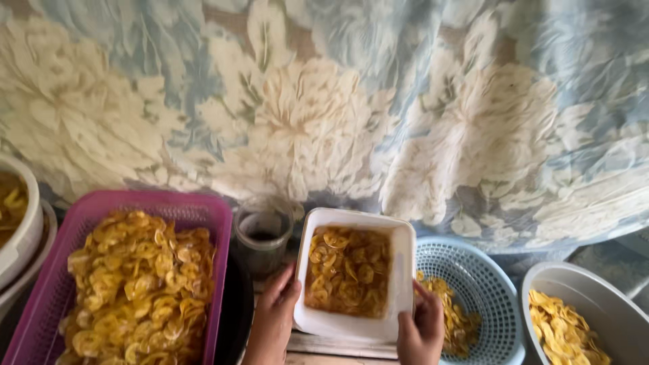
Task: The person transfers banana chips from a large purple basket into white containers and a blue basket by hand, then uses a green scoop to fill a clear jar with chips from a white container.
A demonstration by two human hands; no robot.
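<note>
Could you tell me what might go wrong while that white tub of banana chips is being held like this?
The white tub is tilted and gripped only at its sides by the left hand and right hand, so the banana chips could slide out. The glass jar stands close beside the left hand and might get knocked over. Spilled chips may miss the blue basket.

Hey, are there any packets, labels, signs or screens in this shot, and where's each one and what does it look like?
No printed packets, labels, signs or screens show.
Only open containers of yellow chips:
White square tub, centre, held by left hand and right hand.
Pink rectangular mesh basket, left.
Light blue round basket, right of the tub.
Grey basin, far right.
Clear jar, behind, dark contents.
</note>
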